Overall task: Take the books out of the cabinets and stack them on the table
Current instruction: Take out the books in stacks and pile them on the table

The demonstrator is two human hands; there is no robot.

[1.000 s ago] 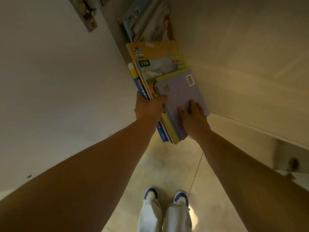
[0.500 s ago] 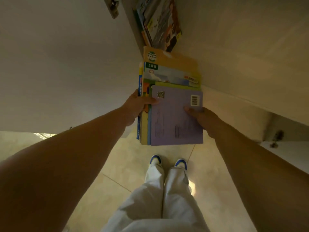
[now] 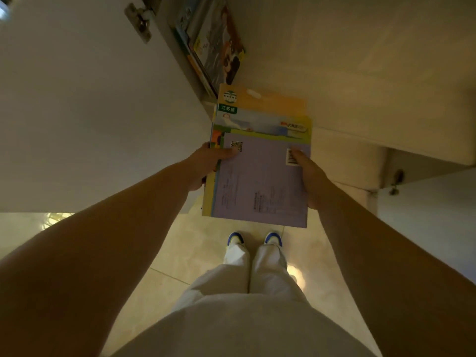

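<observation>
I hold a stack of several thin books [image 3: 260, 181] flat in front of me, a purple back cover on top and an orange-and-blue cover showing beyond it. My left hand [image 3: 206, 163] grips the stack's left edge, thumb on the purple cover. My right hand [image 3: 307, 173] grips the right edge, thumb beside the barcode. The stack's far end sits just outside the cabinet opening. More books [image 3: 216, 45] stand inside the cabinet above, leaning against its left wall.
The open white cabinet door [image 3: 77, 99] with its hinge [image 3: 140, 21] fills the left side. Another white cabinet panel [image 3: 360, 60] and door [image 3: 427, 215] stand on the right. Below are beige floor tiles [image 3: 180, 253] and my white trousers and blue-white shoes [image 3: 255, 238].
Both hands have drawn the stack out of the cabinet toward me and turned it flat. The remaining books stay inside.
</observation>
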